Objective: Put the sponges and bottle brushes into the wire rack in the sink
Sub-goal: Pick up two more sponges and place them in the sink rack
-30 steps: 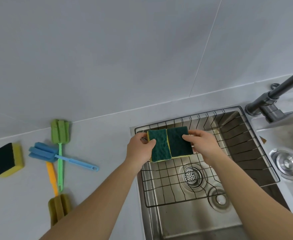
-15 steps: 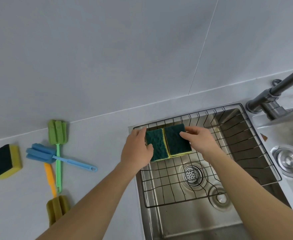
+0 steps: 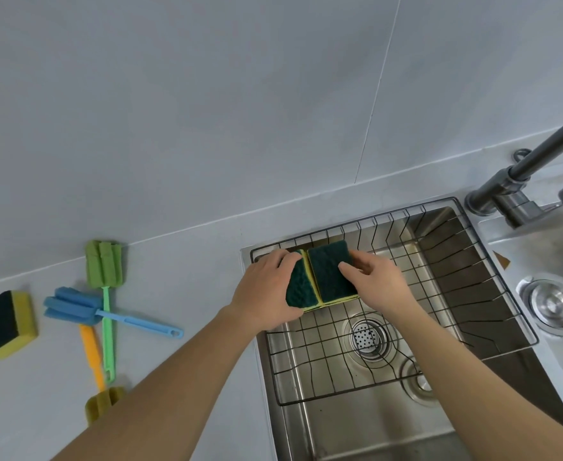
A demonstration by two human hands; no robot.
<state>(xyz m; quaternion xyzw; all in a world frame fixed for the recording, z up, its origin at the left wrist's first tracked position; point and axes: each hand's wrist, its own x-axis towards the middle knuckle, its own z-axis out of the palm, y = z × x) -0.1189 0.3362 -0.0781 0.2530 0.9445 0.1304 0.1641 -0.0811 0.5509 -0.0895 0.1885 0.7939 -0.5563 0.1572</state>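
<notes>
Two green-and-yellow sponges lie side by side in the far left corner of the wire rack [image 3: 493, 294] in the sink. My left hand [image 3: 267, 294] grips the left sponge [image 3: 298, 287]. My right hand [image 3: 373, 277] grips the right sponge [image 3: 328, 274]. Out on the counter at the far left sits a third sponge [image 3: 4, 324]. Near it lie three bottle brushes crossed over each other: a green one [image 3: 105, 271], a blue one [image 3: 74, 306] and an orange-handled one [image 3: 91, 352] with an olive head.
A dark faucet [image 3: 532, 168] reaches in from the right, above the sink's far right corner. The sink drain [image 3: 366, 336] shows through the rack. A second basin with a metal strainer [image 3: 554, 306] lies to the right. The grey wall rises behind the counter.
Both hands have moved the two sponges down and towards the rack's far left corner, and my left hand now covers more of its sponge.
</notes>
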